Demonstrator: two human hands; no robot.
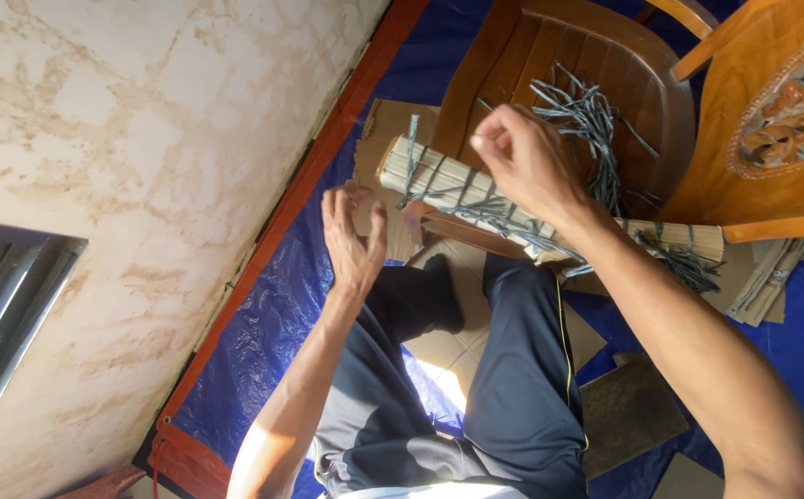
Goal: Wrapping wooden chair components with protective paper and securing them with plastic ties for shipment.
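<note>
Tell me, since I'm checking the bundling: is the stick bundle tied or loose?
Tied: grey straps wrap the pale stick bundle at several places, holding it together under the right hand.

Pale bundle of thin sticks [476, 196], laced with grey string, lying perhaps across chair edge

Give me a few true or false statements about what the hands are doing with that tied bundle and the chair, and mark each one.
1. The bundle of pale sticks rests across the front of a wooden chair. True.
2. The right hand is above the bundle with fingertips pinched together. True.
3. The left hand grips the bundle tightly. False: it is open, fingers spread, beside the bundle's end.
4. Loose grey ties lie on the chair seat. True.
5. The floor is covered by a green tarp. False: the tarp is blue with an orange edge.
</note>
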